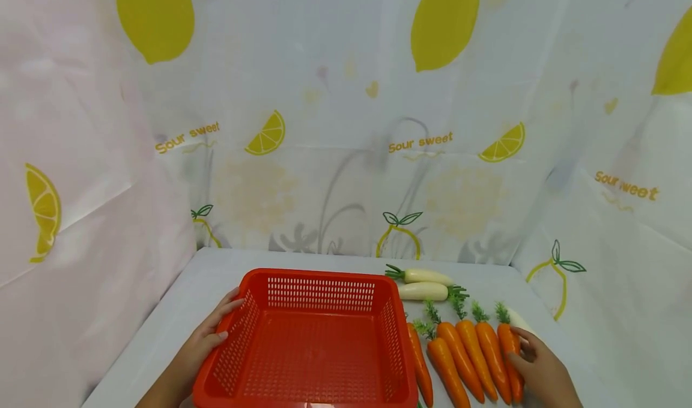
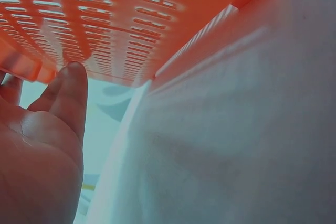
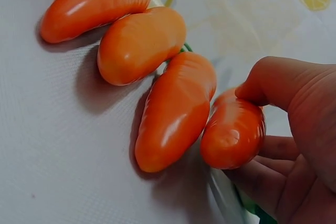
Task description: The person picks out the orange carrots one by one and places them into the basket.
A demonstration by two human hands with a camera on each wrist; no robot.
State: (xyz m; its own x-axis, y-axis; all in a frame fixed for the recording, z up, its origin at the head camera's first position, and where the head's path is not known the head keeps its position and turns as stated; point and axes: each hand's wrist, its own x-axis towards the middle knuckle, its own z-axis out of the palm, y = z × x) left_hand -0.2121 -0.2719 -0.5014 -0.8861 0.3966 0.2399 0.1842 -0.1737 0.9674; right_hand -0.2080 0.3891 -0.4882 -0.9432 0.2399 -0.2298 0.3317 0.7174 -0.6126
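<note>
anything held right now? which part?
Right hand pinches the rightmost carrot near its tip. Left hand rests on the basket's left wall, not clearly gripping.

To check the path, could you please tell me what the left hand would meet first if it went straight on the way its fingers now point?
The left hand already touches the red basket; its fingers lie against the perforated left wall, so nothing comes before it.
</note>
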